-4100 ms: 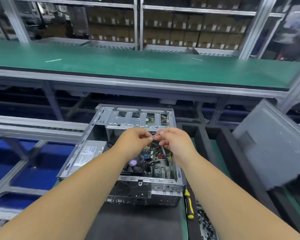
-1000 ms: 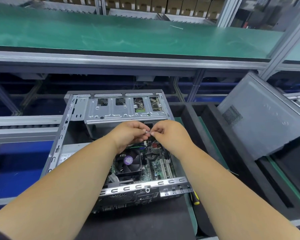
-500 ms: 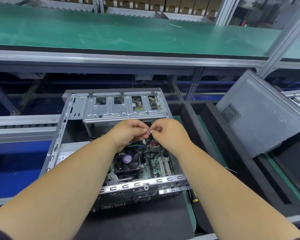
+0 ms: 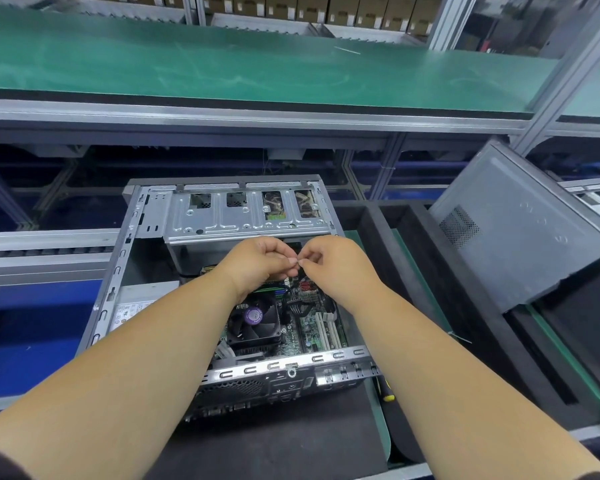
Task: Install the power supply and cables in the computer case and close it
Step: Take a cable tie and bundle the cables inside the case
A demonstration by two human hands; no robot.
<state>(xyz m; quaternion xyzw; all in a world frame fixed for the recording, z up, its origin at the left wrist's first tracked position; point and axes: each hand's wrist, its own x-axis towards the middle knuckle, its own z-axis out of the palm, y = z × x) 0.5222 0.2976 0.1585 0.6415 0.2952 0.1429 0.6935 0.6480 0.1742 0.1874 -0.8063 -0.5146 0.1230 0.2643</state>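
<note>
Lighting is bright and even, falling from overhead; no lamp is in view. The green conveyor belt (image 4: 257, 64) carries broad, soft sheen with pale streaks. The bare metal drive cage (image 4: 250, 216) and the case's rear rail (image 4: 274, 367) show small glints. Shadows are soft: the interior of the computer case (image 4: 146, 271) is darker under the cage, and the space beneath the belt is dim. Wide-angle distortion bends the frame posts (image 4: 568, 64) and stretches both forearms at the lower edge. The cartons (image 4: 326, 8) at the top are soft. The fingers (image 4: 291, 261) appear reasonably sharp.
</note>
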